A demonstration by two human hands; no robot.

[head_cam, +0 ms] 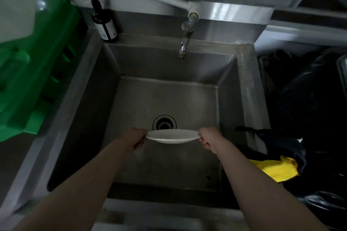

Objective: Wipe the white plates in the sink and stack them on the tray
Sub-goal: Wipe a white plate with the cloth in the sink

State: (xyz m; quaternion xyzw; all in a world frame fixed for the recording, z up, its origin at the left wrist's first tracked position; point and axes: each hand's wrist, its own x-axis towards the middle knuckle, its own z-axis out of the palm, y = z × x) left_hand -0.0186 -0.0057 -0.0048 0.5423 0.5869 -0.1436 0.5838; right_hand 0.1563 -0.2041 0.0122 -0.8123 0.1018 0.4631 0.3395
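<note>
Head view shows both hands, left and right, gripping one plate above the sink drain (no tray visible), wiping and stacking seemingly still ahead.

Left hand and right hand pinch, arms outstretched.

sink: dull brushed steel | plate: smooth glossy white ceramic | cloth: yellow, soft | bin: shiny green plastic

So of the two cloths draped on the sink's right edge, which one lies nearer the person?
The yellow cloth. It lies lower in the picture, beside the right forearm, partly under the dark cloth, which drapes farther along the sink rim.
</note>
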